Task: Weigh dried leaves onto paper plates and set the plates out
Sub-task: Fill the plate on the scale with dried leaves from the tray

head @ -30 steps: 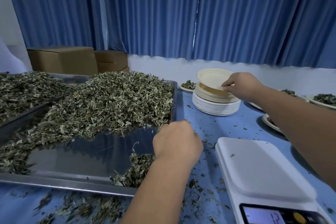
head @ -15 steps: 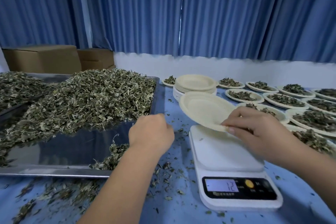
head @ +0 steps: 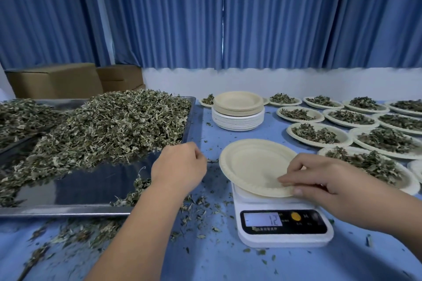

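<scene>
Empty paper plate [head: 253, 164] meets the scale [head: 283, 230]
Right hand [head: 319, 185] — grip pinching the near rim — holds it tilted there; left hand [head: 179, 167] curled near the dried leaves [head: 114, 125], contents hidden. Next, probably: let go, add leaves.

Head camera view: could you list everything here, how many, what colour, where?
dried green leaves: one big heap, grey-green, in the tray
shiny steel trays: two, silver, left
stacked round paper plates: one stack, cream over white, middle back
empty cream paper plate: one, over the scale
white digital kitchen scale: one, front right
leaf-filled paper plates: about a dozen, cream, right
brown cardboard boxes: two, back left
blue curtains: behind
left hand: curled, by the tray
right hand: pinches the empty plate's rim
</scene>
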Motion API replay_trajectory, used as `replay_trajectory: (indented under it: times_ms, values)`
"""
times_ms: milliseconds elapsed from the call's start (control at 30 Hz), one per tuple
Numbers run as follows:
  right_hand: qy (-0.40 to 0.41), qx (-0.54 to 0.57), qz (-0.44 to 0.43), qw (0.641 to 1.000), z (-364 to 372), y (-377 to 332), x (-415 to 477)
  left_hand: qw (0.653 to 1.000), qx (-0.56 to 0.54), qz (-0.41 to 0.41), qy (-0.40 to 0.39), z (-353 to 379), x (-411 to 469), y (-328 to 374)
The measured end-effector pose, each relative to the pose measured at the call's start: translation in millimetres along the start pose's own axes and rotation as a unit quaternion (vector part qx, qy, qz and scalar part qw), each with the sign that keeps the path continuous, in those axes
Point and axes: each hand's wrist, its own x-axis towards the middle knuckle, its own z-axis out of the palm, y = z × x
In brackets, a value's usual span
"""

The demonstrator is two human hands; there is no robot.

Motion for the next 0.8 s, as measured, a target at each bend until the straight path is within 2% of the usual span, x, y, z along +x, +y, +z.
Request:
replay_trajectory:
  times_ms: [67, 133, 233, 367, 500, 600, 733, 800]
  values:
    - [0.028, 0.029, 0.007, 0.999, -2.6, 0.5, -2.0, 1.0, -0.001, -0.003, 0.0, 1.1, -1.2, -0.2]
    - [0.104, 0.088, 0.018, 0.991, -5.7, -0.2, -2.2, 1.0, 0.0, -0.004, 0.001, 1.9, -1.1, -0.2]
    - [0.211, 0.171, 0.058, 0.961, -8.2, 2.4, 12.0, 1.0, 0.014, -0.001, 0.003, 2.0, 0.0, 0.4]
    - [0.29, 0.263, 0.154, 0.907, -11.4, 21.6, 45.2, 1.0, 0.025, -0.003, 0.0, 2.2, 0.2, 1.1]
    - [0.334, 0.266, 0.216, 0.878, 3.4, 43.6, 57.6, 1.0, 0.017, 0.005, -0.005, 2.9, -0.7, 2.2]
    - [0.337, 0.203, 0.218, 0.893, 11.2, 51.3, 49.5, 1.0, 0.014, 0.013, -0.005, 3.4, -0.4, 2.6]
    - [0.366, 0.215, 0.223, 0.878, 7.1, 54.3, 42.2, 1.0, 0.011, 0.014, -0.015, 4.1, -1.9, 1.5]
    - [0.352, 0.197, 0.228, 0.886, 8.8, 52.2, 41.5, 1.0, 0.003, 0.01, -0.021, 3.3, -2.8, 1.0]
